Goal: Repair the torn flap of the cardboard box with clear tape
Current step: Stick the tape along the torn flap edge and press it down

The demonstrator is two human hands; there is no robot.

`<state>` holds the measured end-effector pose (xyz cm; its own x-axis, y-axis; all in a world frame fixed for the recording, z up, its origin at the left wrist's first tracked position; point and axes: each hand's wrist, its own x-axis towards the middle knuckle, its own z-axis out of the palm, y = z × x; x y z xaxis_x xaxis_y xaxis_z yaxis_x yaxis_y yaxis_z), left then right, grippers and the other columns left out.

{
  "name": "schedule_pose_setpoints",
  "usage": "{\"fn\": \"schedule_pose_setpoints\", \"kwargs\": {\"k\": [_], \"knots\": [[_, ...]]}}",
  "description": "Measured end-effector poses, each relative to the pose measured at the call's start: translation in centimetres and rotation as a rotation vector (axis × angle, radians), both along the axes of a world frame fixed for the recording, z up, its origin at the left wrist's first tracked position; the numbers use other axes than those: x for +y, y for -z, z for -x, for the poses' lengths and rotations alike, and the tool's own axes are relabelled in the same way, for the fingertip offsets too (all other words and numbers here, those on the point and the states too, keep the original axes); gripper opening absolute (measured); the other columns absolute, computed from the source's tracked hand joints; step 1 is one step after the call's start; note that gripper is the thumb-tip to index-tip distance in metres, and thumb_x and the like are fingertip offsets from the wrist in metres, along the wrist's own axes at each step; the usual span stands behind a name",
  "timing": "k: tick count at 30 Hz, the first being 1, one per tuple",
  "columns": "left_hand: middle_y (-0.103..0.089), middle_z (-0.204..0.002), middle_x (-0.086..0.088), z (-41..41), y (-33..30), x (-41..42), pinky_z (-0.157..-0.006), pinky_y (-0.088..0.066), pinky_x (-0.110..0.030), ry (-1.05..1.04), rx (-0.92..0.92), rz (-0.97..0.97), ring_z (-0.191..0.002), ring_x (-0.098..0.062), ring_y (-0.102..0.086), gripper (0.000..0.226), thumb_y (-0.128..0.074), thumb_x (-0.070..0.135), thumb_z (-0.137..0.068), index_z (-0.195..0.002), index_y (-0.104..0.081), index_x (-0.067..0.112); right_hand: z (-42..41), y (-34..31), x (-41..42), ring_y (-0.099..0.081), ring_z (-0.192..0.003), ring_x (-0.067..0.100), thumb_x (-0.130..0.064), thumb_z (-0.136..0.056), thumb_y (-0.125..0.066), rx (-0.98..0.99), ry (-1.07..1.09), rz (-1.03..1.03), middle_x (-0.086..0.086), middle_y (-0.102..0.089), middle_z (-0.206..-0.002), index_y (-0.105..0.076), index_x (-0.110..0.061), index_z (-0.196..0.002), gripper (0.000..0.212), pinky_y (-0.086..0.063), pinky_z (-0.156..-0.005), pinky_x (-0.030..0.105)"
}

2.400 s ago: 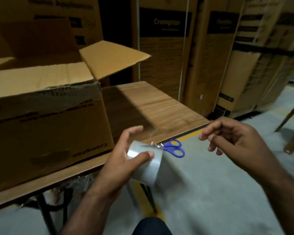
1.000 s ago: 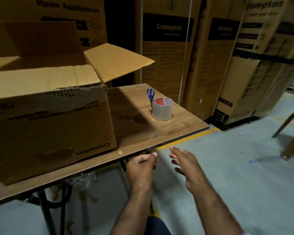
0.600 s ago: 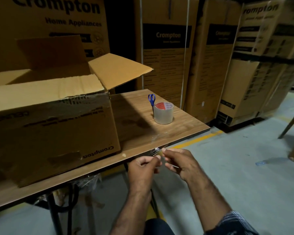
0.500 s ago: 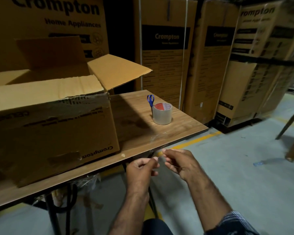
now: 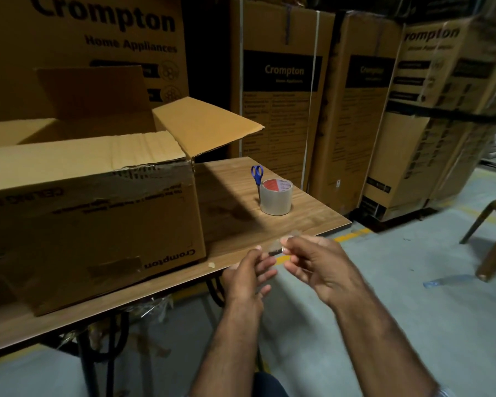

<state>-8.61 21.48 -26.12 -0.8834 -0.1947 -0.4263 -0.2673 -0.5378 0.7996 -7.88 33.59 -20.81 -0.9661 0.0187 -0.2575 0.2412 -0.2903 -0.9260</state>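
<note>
Two hands near worktop (image 5: 304,222) edge. Cardboard box (image 5: 92,219) on left, open; torn flap (image 5: 78,157) along its near top edge, long axis left-right, up and left of hands. Tape roll (image 5: 276,196) far right, scissors (image 5: 257,174) upright inside. Left hand (image 5: 248,277), nearer flap, and right hand (image 5: 317,262): fingers pinched on short tape strip (image 5: 275,249) between them.
</note>
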Motion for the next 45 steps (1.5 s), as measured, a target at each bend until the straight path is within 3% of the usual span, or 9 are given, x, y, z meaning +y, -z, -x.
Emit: {"fn": "schedule_pose_setpoints", "kwargs": {"k": [9,14,16,19,22,29,36,41,45], "knots": [[-0.080,-0.091,-0.007,-5.2,1.5,-3.2,-0.057,-0.043,-0.028,0.223,0.008,0.193,-0.064,-0.016,-0.069,0.048,-0.060,0.055,-0.091,-0.096,-0.076,0.010,-4.1,-0.1,1.3,-0.061,-0.070,0.007,-0.020,-0.089,-0.075,0.127,-0.314,-0.393,0.000,-0.066,-0.077,-0.077,-0.014,-0.089,0.007,-0.056,-0.063,0.030],[-0.072,-0.127,-0.006,-8.3,1.6,-9.1,-0.094,-0.049,-0.044,0.199,0.482,0.291,-0.120,-0.030,-0.064,0.066,-0.067,0.060,-0.078,-0.128,-0.064,0.017,-5.0,-1.6,-1.5,-0.068,-0.079,0.012,-0.026,-0.089,-0.078,0.209,-0.957,-0.780,0.003,-0.071,-0.079,-0.072,-0.019,-0.082,0.012,-0.061,-0.076,0.038],[-0.065,-0.138,-0.008,-9.7,0.3,-10.0,-0.102,-0.048,-0.047,0.386,0.569,0.238,-0.128,-0.031,-0.059,0.087,-0.069,0.070,-0.075,-0.141,-0.055,0.015,-5.5,-2.9,-3.4,-0.069,-0.081,0.017,-0.020,-0.092,-0.075,0.241,-1.161,-0.740,0.008,-0.071,-0.084,-0.070,-0.013,-0.088,0.009,-0.061,-0.076,0.034],[-0.066,-0.127,-0.022,-12.2,-0.7,-10.7,-0.086,-0.056,-0.040,0.545,0.580,-0.008,-0.110,-0.034,-0.067,0.095,-0.065,0.072,-0.078,-0.141,-0.053,0.003,-6.1,-4.4,-5.8,-0.069,-0.076,0.015,-0.009,-0.094,-0.067,0.343,-1.366,-0.501,0.007,-0.070,-0.087,-0.067,-0.012,-0.087,0.008,-0.057,-0.070,0.029],[-0.057,-0.128,-0.035,-14.1,-0.7,-12.7,-0.086,-0.054,-0.047,0.561,0.617,-0.150,-0.110,-0.041,-0.061,0.095,-0.062,0.063,-0.087,-0.142,-0.043,-0.011,-6.5,-5.2,-7.5,-0.064,-0.075,0.029,-0.021,-0.090,-0.073,0.433,-1.457,-0.256,0.010,-0.070,-0.086,-0.065,-0.013,-0.087,0.012,-0.049,-0.069,0.039],[-0.054,-0.115,-0.036,-16.1,-2.9,-16.8,-0.085,-0.052,-0.045,0.417,0.713,0.005,-0.108,-0.049,-0.048,0.052,-0.086,0.028,-0.077,-0.118,-0.065,0.003,-6.9,-7.0,-10.7,-0.066,-0.072,0.030,-0.031,-0.087,-0.077,0.575,-1.482,-0.081,0.018,-0.066,-0.084,-0.063,-0.010,-0.085,0.025,-0.053,-0.065,0.040],[-0.058,-0.114,-0.030,-15.6,-6.1,-17.2,-0.093,-0.043,-0.061,0.367,0.805,0.146,-0.107,-0.049,-0.053,0.053,-0.080,0.029,-0.081,-0.126,-0.061,0.010,-6.7,-8.4,-11.3,-0.060,-0.081,0.035,-0.025,-0.087,-0.077,0.608,-1.472,0.009,0.018,-0.064,-0.085,-0.061,-0.007,-0.086,0.024,-0.048,-0.067,0.049],[-0.062,-0.088,-0.006,-14.2,-8.0,-16.7,-0.070,-0.055,-0.032,0.373,0.816,0.131,-0.079,-0.020,-0.055,0.030,-0.077,0.029,-0.082,-0.105,-0.068,0.013,-5.9,-8.9,-10.3,-0.067,-0.075,0.029,-0.024,-0.088,-0.077,0.603,-1.474,-0.029,0.017,-0.066,-0.085,-0.063,-0.008,-0.088,0.022,-0.059,-0.069,0.039],[-0.055,-0.097,-0.021,-12.9,-8.2,-16.4,-0.076,-0.048,-0.040,0.329,0.801,0.115,-0.090,-0.037,-0.045,0.019,-0.074,0.018,-0.082,-0.097,-0.067,0.009,-5.1,-9.1,-9.5,-0.064,-0.076,0.030,-0.026,-0.088,-0.077,0.620,-1.450,-0.041,0.017,-0.065,-0.086,-0.064,-0.009,-0.087,0.021,-0.056,-0.068,0.041]]}}
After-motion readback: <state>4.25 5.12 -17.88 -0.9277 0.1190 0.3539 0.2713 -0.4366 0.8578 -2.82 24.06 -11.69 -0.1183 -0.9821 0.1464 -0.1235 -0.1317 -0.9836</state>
